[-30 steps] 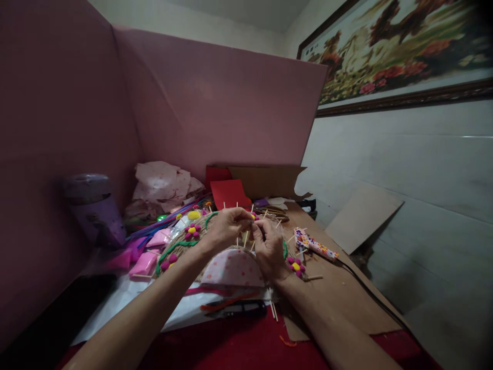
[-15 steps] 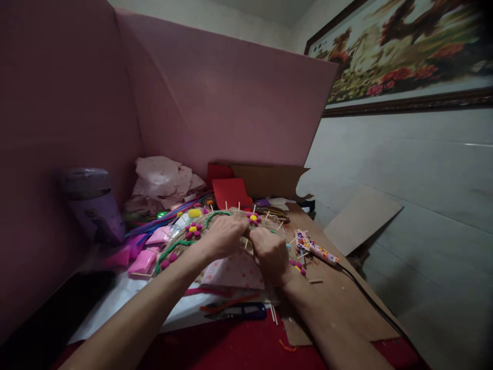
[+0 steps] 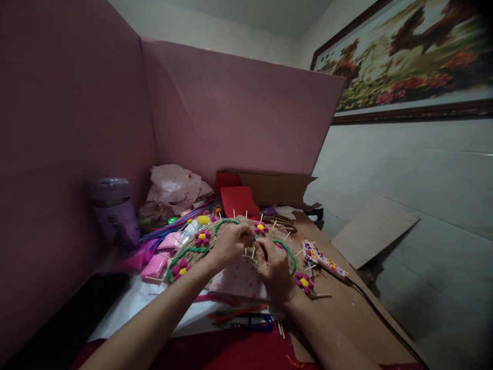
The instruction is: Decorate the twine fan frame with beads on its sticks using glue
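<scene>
A round woven twine piece (image 3: 231, 231) lies in front of me, with short wooden sticks around its edge, green strips and purple-and-yellow flowers (image 3: 202, 237). Over its middle, my left hand (image 3: 233, 245) is closed in a pinch. My right hand (image 3: 272, 262), also pinching, meets it fingertip to fingertip. A small blue-green piece (image 3: 255, 238) shows between the fingers; its kind is too small to make out. Below the hands is a white sheet with pink spots (image 3: 239, 282). Thread snips with a dark blue handle (image 3: 262, 322) lie nearer to me.
On cardboard (image 3: 339, 318) to the right rests a flower-patterned glue gun (image 3: 325, 261) with its cord. Pink packets (image 3: 155, 265) and a purple tumbler (image 3: 115, 216) are at left. Red card (image 3: 236, 200) and crumpled pink fabric (image 3: 177, 185) stand behind. Pink panels enclose the back.
My hands, earlier pressed together as fists, are now slightly apart with a blue-green bit showing between the fingertips. The view has shifted, so everything sits a little lower and further right.
</scene>
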`<control>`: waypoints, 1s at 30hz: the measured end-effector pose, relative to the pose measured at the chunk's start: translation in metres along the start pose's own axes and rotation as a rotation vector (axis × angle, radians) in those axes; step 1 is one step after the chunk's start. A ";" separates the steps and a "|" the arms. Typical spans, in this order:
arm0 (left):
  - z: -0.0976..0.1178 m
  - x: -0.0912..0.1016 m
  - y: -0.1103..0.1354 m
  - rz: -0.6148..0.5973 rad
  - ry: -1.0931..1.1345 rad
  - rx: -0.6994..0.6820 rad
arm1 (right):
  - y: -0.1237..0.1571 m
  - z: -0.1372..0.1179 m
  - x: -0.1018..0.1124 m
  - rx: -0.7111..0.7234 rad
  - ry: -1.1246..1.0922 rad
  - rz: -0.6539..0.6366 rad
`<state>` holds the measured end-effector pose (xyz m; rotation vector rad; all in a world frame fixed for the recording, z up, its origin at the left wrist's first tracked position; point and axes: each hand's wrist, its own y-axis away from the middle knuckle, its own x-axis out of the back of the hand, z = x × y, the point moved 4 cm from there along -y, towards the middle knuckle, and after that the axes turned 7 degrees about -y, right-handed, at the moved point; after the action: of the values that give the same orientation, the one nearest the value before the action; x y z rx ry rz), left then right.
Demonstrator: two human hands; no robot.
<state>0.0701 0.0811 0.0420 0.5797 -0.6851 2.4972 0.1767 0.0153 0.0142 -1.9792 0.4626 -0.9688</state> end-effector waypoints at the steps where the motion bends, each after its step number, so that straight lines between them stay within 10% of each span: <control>1: 0.001 0.002 0.001 0.032 -0.121 -0.041 | 0.000 0.000 -0.001 0.012 0.007 -0.022; 12: 0.014 0.002 0.007 -0.037 -0.821 -0.208 | -0.003 -0.003 0.000 0.275 0.254 -0.147; 22: -0.009 -0.006 -0.003 -0.054 0.388 0.205 | -0.003 -0.003 0.006 0.027 0.036 0.030; 30: -0.005 0.000 0.000 0.031 -0.062 0.041 | -0.004 -0.004 0.005 0.104 0.160 -0.052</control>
<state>0.0684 0.0839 0.0384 0.6685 -0.6725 2.5367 0.1767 0.0119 0.0212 -1.8363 0.4411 -1.1659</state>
